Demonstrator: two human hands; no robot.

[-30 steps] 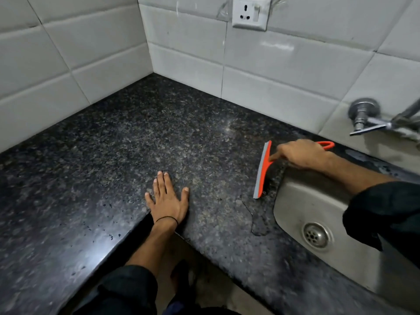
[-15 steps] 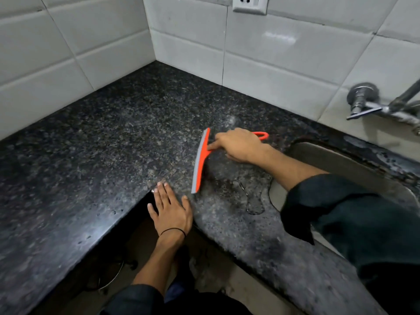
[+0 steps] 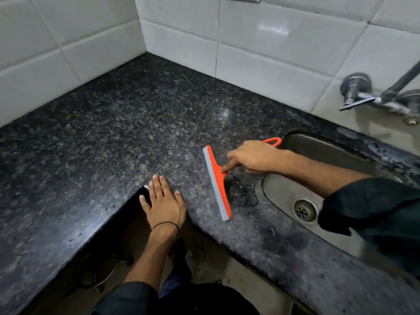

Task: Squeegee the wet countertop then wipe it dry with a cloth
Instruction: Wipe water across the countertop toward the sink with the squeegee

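- Head view puts the squeegee blade-down on the dark speckled countertop, just left of the steel sink.
- Its long axis runs from far-left to near-right, roughly parallel with the sink's left rim. The grey rubber strip faces left, and the orange handle loop pokes out to the right, toward the basin.
- My right hand is wrapped round that handle, forefinger stretched forward onto the orange head. So the grip sits on the sink side of the blade.
- A small puddle lies between the near part of the blade and the sink rim, on the same side as the grip.
- My left hand lies flat with fingers straight, holding nothing. It rests on the counter's inner front corner, near the blade's near end but apart from it.
- Of my 2 hands, only the right has the tool, and it is also the nearer to the sink.
- I judge the coming stroke to be a pull to the right, dragging the blade broadside toward the rim so the puddle tips into the basin by the drain.
- I see no cloth, so I reckon I am in step 1 of 2, with drying not yet begun.
- A wall tap juts out above the sink's far side.
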